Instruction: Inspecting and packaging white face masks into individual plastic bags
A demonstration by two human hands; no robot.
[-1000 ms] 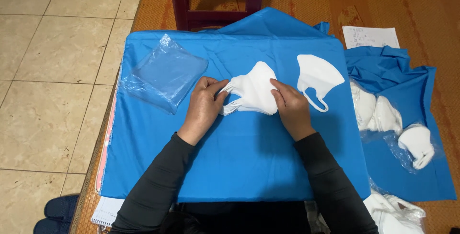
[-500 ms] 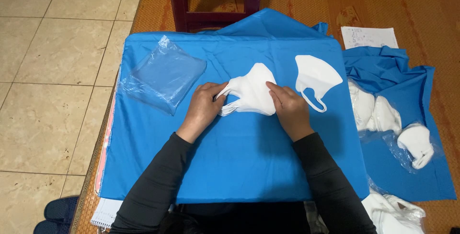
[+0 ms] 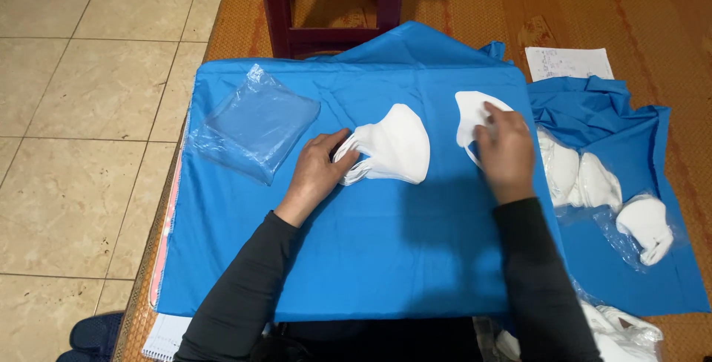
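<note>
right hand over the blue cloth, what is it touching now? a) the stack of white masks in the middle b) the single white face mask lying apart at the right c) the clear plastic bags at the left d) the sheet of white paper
b: the right hand lies on the single white face mask on the blue cloth, while the left hand holds the stack of white masks.

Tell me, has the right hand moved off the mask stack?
Yes. The right hand has left the mask stack and gone rightward to the single mask near the blue cloth's right edge.
</note>
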